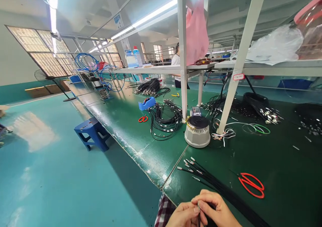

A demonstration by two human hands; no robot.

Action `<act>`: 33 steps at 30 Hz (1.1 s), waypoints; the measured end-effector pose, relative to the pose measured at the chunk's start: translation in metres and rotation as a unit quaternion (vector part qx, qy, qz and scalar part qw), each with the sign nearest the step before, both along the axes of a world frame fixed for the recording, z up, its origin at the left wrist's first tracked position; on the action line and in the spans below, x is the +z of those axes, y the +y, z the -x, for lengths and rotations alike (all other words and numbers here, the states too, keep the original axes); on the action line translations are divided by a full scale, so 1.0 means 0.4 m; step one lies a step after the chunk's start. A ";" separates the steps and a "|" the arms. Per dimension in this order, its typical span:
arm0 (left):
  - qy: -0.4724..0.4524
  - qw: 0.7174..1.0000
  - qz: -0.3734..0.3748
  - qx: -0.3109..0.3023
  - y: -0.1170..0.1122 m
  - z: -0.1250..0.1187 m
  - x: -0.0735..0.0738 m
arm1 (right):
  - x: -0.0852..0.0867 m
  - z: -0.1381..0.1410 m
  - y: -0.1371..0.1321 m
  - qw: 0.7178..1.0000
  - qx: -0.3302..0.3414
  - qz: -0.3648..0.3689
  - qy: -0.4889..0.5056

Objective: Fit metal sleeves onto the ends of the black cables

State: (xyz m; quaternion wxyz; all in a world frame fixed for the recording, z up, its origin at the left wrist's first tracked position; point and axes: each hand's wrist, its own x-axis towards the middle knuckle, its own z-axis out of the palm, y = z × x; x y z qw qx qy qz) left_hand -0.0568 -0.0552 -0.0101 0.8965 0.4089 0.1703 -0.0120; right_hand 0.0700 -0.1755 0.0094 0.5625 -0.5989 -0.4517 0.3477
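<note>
At the bottom edge of the view my left hand (pixel 184 215) and my right hand (pixel 216 208) meet, both pinched on one thin black cable (pixel 198 211) with a small metal tip pointing up between the fingers. Just above the hands a bundle of black cables (pixel 213 183) with metal connectors lies on the dark green bench (pixel 276 160), fanning out to the upper left. Red-handled scissors (pixel 251 184) lie to the right of the bundle.
A round grey device (pixel 197 131) stands by a white shelf post (pixel 236 72). Coiled black cables (pixel 164 119), a blue tape dispenser (pixel 147 103) and orange scissors (pixel 143 118) lie farther along. A blue stool (pixel 92 133) stands on the teal floor. A person (pixel 177 66) works far back.
</note>
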 end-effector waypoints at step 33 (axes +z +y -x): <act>-0.027 0.998 -0.026 -0.041 -0.018 -0.055 0.175 | 0.114 -0.067 -0.026 0.993 -0.077 0.007 0.088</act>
